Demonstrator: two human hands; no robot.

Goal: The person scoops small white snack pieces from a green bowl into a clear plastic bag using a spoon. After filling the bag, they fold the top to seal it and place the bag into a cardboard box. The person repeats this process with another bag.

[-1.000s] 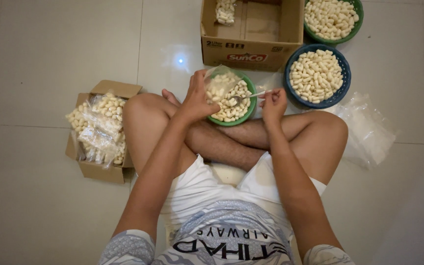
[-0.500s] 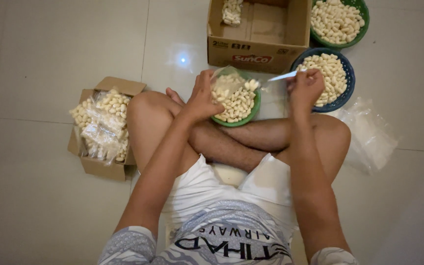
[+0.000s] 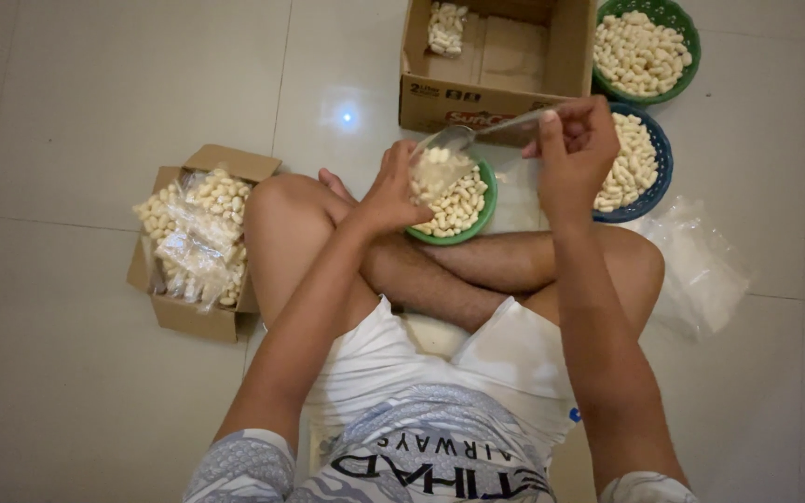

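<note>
Scooping pale snack pieces into a bag

Left hand [image 3: 393,191] grips a clear bag [image 3: 437,169] over the small green bowl [image 3: 477,219]; right hand [image 3: 575,149], closed on a spoon [image 3: 491,130], tips it in. The blue bowl [image 3: 659,172] sits just beyond.

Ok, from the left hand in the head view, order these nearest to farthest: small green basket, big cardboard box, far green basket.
From the left hand:
1. Small green basket, touching it, just right.
2. Big cardboard box, ahead.
3. Far green basket, top right corner.
</note>
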